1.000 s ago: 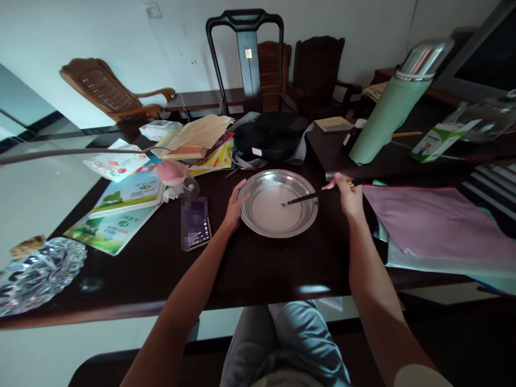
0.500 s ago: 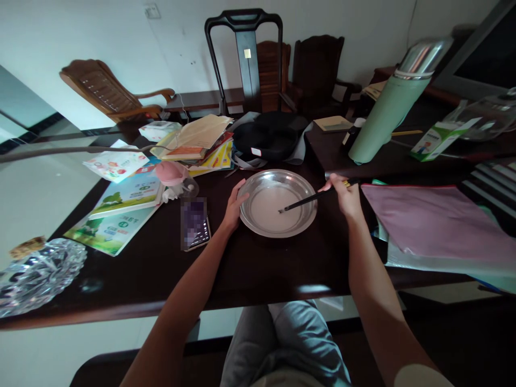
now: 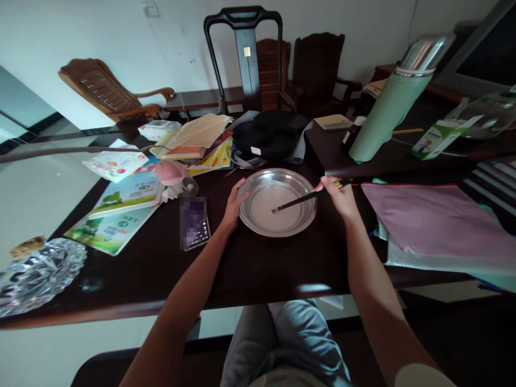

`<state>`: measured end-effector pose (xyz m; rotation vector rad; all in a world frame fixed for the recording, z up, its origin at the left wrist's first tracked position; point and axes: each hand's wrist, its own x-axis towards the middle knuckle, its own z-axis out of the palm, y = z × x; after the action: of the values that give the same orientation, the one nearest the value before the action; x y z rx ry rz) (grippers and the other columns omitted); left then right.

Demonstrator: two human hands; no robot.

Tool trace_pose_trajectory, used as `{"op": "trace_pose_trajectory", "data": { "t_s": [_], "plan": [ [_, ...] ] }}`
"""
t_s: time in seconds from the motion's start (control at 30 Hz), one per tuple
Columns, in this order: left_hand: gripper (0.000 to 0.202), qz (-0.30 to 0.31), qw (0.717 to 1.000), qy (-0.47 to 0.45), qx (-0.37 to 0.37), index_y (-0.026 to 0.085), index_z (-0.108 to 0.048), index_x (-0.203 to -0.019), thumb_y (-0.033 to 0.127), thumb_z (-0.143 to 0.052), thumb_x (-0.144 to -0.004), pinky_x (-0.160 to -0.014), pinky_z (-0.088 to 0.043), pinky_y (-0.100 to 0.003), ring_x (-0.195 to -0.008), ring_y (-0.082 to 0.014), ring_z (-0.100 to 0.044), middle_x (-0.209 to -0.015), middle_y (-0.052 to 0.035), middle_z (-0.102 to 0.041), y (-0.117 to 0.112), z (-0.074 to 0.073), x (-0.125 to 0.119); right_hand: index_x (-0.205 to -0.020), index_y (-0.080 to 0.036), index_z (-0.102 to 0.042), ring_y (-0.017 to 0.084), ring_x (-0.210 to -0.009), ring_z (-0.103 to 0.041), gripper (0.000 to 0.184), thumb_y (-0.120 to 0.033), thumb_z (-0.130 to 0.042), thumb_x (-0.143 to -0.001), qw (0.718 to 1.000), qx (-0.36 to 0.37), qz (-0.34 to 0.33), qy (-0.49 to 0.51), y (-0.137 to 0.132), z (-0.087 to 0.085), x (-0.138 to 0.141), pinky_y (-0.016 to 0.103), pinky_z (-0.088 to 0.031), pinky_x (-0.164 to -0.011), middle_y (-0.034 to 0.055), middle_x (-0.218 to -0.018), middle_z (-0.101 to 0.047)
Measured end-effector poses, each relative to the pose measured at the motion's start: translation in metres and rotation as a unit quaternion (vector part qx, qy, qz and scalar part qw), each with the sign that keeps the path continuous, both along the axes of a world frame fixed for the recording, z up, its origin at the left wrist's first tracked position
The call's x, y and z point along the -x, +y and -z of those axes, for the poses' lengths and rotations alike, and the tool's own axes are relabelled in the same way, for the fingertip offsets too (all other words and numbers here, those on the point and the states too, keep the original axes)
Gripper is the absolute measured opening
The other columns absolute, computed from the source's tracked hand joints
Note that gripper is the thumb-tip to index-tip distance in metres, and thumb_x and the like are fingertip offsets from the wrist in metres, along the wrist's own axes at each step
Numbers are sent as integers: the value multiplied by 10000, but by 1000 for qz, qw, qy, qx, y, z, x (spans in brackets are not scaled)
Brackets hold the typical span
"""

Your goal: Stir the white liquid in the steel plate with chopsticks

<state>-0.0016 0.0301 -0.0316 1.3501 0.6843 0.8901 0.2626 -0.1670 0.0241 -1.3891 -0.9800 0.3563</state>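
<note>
A round metal dish (image 3: 262, 226) with pale liquid in it sits on the dark table (image 3: 250, 269). My left hand (image 3: 234, 207) rests against the dish's left rim, fingers curled on its edge. My right hand (image 3: 341, 194) is closed on a pair of dark chopsticks (image 3: 296, 200) at the dish's right rim. Their tips reach down into the liquid near the middle of the dish.
A phone (image 3: 194, 228) lies left of the dish, with books (image 3: 124, 201) and a pink cup (image 3: 173, 174) beyond it. A black bag (image 3: 270, 134) sits behind the dish. A green flask (image 3: 387, 107) and a purple folder (image 3: 435, 223) are on the right. A glass ashtray (image 3: 36, 274) sits at far left.
The chopstick tips have moved left across the dish, and my right hand has shifted a little left with them. My left hand has stayed on the rim.
</note>
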Motion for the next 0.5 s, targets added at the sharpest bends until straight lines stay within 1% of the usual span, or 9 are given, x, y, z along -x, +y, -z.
{"op": "trace_pose_trajectory", "data": {
  "t_s": [0.07,0.1,0.17,0.23,0.3,0.33,0.4,0.47,0.5],
  "plan": [
    [670,0,1000,2,1,271,-662,-1398,479,-833,-784,-1191,-464,-536,-1394,-372,-599,-1479,-89,-670,1,1,0,-674,-274,-750,263,-788,-775,549,-803,-725,-814,999,10,-31,-29,3,-1,5,416,-599,-843,36,-720,-789],
    [672,0,1000,2,2,272,-660,-1402,479,-831,-786,-1189,-465,-539,-1388,-372,-603,-1481,-90,-669,1,1,0,-701,-272,-764,264,-819,-779,541,-799,-728,-814,999,11,-29,-41,3,-1,5,416,-596,-862,38,-754,-803],
    [676,3,1000,-1,3,274,-656,-1410,479,-829,-790,-1189,-465,-540,-1391,-374,-601,-1492,-91,-662,1,1,-1,-718,-267,-768,256,-819,-775,539,-793,-719,-828,999,1,7,-51,2,-1,2,415,-594,-870,38,-768,-809],
    [677,4,1000,-4,3,271,-656,-1411,478,-829,-790,-1196,-460,-538,-1406,-376,-591,-1501,-92,-656,1,1,-1,-674,-266,-737,243,-746,-758,559,-796,-692,-848,998,-17,58,-32,-1,0,-4,415,-601,-847,31,-701,-781],
    [681,3,1000,-4,4,266,-657,-1408,479,-831,-785,-1199,-459,-537,-1410,-378,-589,-1495,-95,-660,0,0,-1,-613,-267,-689,234,-672,-740,583,-798,-679,-856,997,-26,76,-4,-3,0,-7,413,-610,-816,22,-620,-738],
    [684,2,1000,-3,5,264,-656,-1408,478,-833,-783,-1198,-460,-537,-1410,-378,-589,-1491,-96,-662,0,0,-1,-595,-268,-673,234,-655,-737,591,-799,-680,-853,997,-25,68,5,-3,0,-6,412,-613,-804,20,-598,-725],
    [687,0,1000,-1,7,266,-654,-1405,479,-835,-778,-1193,-464,-541,-1403,-377,-595,-1482,-95,-667,-1,-1,-1,-593,-268,-674,238,-665,-745,591,-807,-694,-833,1000,-8,26,5,-2,-1,-1,411,-617,-801,23,-606,-731],
    [688,-1,1000,0,10,273,-653,-1403,479,-836,-772,-1189,-468,-543,-1395,-374,-601,-1480,-91,-669,-1,-1,-1,-627,-267,-704,248,-734,-769,575,-809,-709,-818,1000,9,-20,-17,1,-2,5,409,-617,-828,31,-674,-769],
    [689,-2,1000,1,13,275,-653,-1403,483,-834,-771,-1185,-472,-544,-1387,-373,-607,-1478,-91,-671,-2,-2,-1,-654,-266,-723,251,-773,-777,562,-803,-714,-818,999,13,-32,-31,2,-2,7,409,-615,-844,36,-718,-789]
  ]
}}
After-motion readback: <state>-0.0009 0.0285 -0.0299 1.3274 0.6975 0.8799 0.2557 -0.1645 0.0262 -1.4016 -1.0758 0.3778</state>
